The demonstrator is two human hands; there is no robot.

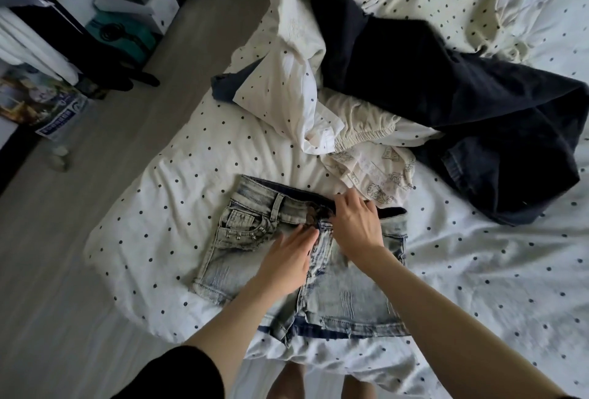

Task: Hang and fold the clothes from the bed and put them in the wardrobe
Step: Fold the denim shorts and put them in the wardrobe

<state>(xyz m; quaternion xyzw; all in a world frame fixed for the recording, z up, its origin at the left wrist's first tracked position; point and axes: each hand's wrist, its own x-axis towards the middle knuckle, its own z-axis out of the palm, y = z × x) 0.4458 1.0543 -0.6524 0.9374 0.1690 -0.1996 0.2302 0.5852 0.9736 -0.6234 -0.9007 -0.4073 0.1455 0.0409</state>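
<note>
While one pair of acid-washed denim shorts [280, 258] lies flat on the polka-dot bed sheet [153, 223], the left hand [287, 258] presses its fly with straight fingers. The right hand [357, 226] rests flat at the waistband; no writing is legible on them, and one dark navy garment [446, 105] lies beyond

You cannot read any text here. The blue-and-white printed package [59, 118] on the floor at the left carries rows of white characters on a blue band, but they are too blurred to make out. The cream garment [373, 172] on the bed has small outline drawings that may include lettering, and that is too small for you to tell.
</note>
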